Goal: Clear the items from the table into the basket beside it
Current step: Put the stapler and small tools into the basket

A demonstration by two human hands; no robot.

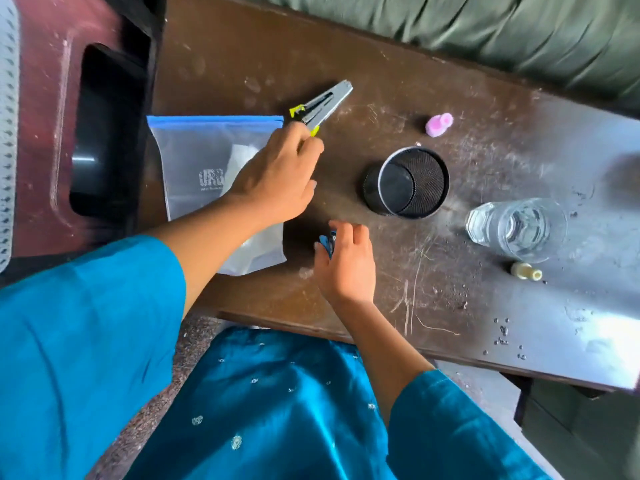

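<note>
Right hand [346,263] at frame centre pinching small blue item [327,242]; left hand [277,178] above, gripping grey-and-yellow tool [322,103] over table [450,306].

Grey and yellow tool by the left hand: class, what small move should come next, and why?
Probably close the left hand on the tool and lift it toward the dark basket. Its fingers already touch the tool's yellow end, the tool still lies on the table, and the basket sits just past the plastic bag.

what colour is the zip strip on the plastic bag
Blue, seen in the head view along the top of the plastic bag.
</note>
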